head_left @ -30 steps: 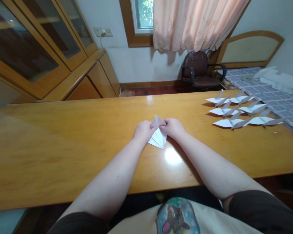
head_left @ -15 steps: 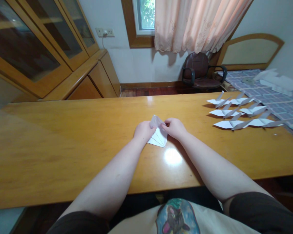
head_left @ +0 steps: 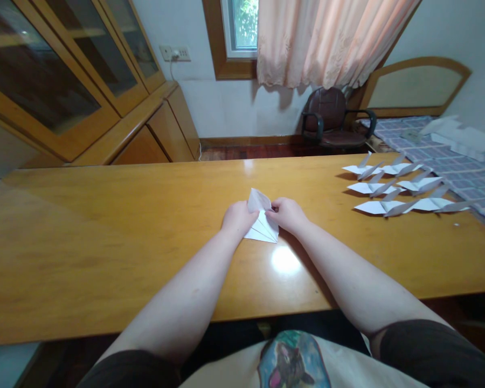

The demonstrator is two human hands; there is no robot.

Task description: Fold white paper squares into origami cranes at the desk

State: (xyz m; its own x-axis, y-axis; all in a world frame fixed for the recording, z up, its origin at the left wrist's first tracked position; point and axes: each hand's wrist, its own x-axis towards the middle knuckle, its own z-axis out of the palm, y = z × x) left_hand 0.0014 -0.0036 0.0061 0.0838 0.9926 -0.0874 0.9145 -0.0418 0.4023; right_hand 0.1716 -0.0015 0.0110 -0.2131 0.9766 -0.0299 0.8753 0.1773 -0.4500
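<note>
A folded sheet of white paper (head_left: 262,229) with crease lines fanning across it is held between my two hands over the middle of the table. My left hand (head_left: 239,217) grips its left edge, thumb on top. At the right edge, my right hand (head_left: 288,214) pinches the paper between thumb and bent fingers. The paper's far flap stands up from the rest, its tip pointing away from me. Fingers beneath the sheet are hidden.
Several folded paper cranes (head_left: 382,206) stand in rows at the right of the wooden table (head_left: 125,242). Beyond are an office chair (head_left: 327,118), a bed (head_left: 412,140) with white paper on it, and a wooden cabinet (head_left: 145,137) at the left.
The paper has turned slightly, its near corner shifting right, and its far flap stands more open. My right thumb has slid a little toward the middle of the sheet.
</note>
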